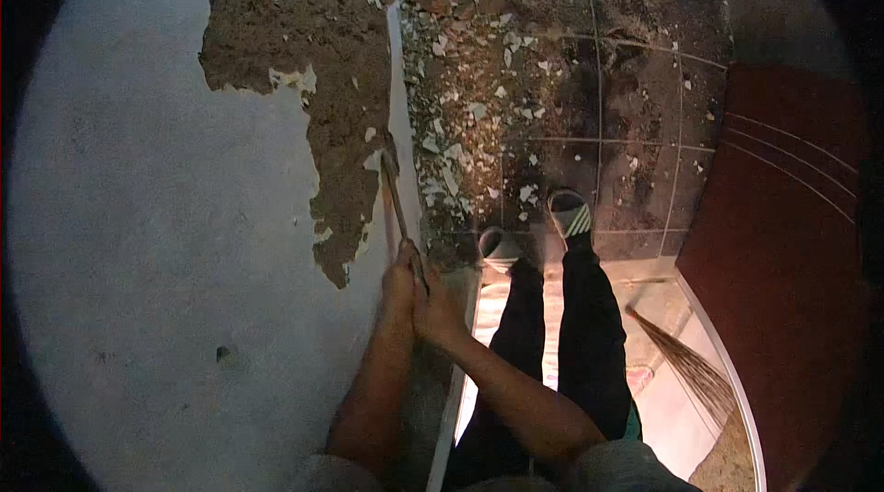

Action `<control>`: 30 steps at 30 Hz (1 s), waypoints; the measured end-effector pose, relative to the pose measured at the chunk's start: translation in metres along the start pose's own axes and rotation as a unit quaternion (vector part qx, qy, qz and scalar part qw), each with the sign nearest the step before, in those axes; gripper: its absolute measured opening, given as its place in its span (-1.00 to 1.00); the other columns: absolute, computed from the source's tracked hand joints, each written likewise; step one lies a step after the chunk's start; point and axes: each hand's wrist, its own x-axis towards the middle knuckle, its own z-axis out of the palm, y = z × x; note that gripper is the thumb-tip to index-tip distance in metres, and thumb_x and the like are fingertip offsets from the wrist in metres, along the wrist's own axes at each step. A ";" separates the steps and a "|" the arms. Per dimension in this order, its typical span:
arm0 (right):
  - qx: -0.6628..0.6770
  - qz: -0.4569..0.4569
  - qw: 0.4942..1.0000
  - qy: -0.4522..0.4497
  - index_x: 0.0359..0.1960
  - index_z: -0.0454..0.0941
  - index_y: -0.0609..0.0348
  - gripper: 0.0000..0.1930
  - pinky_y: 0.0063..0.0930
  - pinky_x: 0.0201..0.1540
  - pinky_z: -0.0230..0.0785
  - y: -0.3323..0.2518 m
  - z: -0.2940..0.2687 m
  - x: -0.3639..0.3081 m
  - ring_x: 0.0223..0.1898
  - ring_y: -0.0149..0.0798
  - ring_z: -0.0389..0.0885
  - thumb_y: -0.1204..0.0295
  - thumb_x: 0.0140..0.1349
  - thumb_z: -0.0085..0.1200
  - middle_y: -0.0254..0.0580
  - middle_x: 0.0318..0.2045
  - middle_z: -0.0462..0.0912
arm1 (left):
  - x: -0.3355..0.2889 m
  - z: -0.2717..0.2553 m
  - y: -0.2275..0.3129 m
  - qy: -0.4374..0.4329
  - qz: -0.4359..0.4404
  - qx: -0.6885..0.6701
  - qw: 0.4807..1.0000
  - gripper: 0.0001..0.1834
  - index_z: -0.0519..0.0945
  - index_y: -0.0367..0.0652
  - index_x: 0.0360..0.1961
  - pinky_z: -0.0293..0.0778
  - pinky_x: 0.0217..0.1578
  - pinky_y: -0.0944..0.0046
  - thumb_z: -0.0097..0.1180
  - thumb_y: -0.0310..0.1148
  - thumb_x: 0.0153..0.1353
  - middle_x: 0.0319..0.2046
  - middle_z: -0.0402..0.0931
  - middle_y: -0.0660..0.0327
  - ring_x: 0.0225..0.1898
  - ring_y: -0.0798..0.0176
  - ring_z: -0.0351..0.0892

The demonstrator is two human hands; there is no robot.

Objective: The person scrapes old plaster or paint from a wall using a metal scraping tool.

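Note:
My left hand (400, 282) and my right hand (440, 308) are close together, both wrapped round a long, thin dark bar (395, 190). The bar looks like metal, though the exact kind of tool cannot be made out. Its far end reaches the lower part of a pale painted wall (166, 243), at the edge of a bare brown patch (293, 17) where the coating is gone. A loose-looking pale flake (373, 160) sits beside that end. Ragged paint edges border the patch.
Broken pale chips (451, 179) and crumbs litter the dark tiled floor (635, 179) along the wall. My striped shoes (570, 216) stand among them. A stick broom (686, 358) lies at the lower right, near a dark red surface (783, 289).

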 end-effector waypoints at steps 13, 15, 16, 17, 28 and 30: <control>-0.066 -0.071 0.995 0.007 0.48 0.00 0.11 -0.40 -0.08 0.35 0.19 0.002 -0.007 -0.076 0.28 0.32 0.35 0.45 0.40 -0.20 0.38 0.27 0.33 | -0.057 -0.014 -0.047 0.067 -0.023 -0.031 0.997 -0.52 0.53 -0.23 -0.17 0.42 -0.15 0.21 -0.06 0.05 0.43 -0.32 0.49 0.19 -0.25 0.22 0.50; -0.062 -0.063 0.996 0.009 0.47 -0.01 0.17 -0.40 -0.07 0.35 0.19 -0.011 -0.001 -0.069 0.28 0.33 0.35 0.42 0.41 -0.20 0.41 0.28 0.32 | -0.049 -0.041 -0.055 -0.053 0.019 -0.133 0.989 -0.50 0.54 -0.23 -0.13 0.43 -0.16 0.19 -0.05 0.07 0.42 -0.33 0.50 0.18 -0.26 0.20 0.51; -0.058 -0.048 0.997 0.008 0.46 -0.01 0.23 -0.40 -0.06 0.34 0.19 -0.016 0.002 -0.066 0.28 0.34 0.34 0.39 0.42 -0.20 0.43 0.28 0.30 | -0.040 -0.044 -0.050 -0.055 0.019 -0.134 0.989 -0.50 0.54 -0.23 -0.13 0.43 -0.16 0.19 -0.05 0.07 0.42 -0.33 0.50 0.18 -0.26 0.20 0.51; -0.057 -0.028 0.998 0.005 0.45 -0.02 0.28 -0.40 -0.05 0.34 0.19 -0.016 0.003 -0.068 0.28 0.35 0.34 0.36 0.43 -0.20 0.45 0.29 0.28 | -0.037 -0.036 -0.037 -0.039 0.005 -0.067 0.997 -0.51 0.53 -0.23 -0.09 0.43 -0.16 0.19 -0.05 0.06 0.43 -0.32 0.51 0.17 -0.26 0.20 0.52; -0.065 -0.017 0.998 -0.008 0.43 0.06 0.25 -0.43 -0.10 0.38 0.13 -0.019 -0.004 -0.058 0.31 0.28 0.32 0.34 0.42 -0.21 0.37 0.29 0.31 | -0.020 -0.034 -0.042 -0.001 -0.013 -0.098 0.995 -0.51 0.51 -0.26 -0.03 0.44 -0.14 0.17 -0.05 0.02 0.44 -0.29 0.52 0.13 -0.23 0.19 0.52; -0.056 0.014 0.998 0.010 0.44 0.05 0.25 -0.42 -0.10 0.37 0.14 -0.006 -0.010 -0.015 0.32 0.29 0.29 0.34 0.43 -0.23 0.42 0.27 0.31 | -0.006 -0.001 -0.010 -0.002 -0.062 -0.016 0.998 -0.51 0.51 -0.25 -0.04 0.44 -0.15 0.17 -0.04 0.03 0.44 -0.26 0.53 0.14 -0.19 0.20 0.51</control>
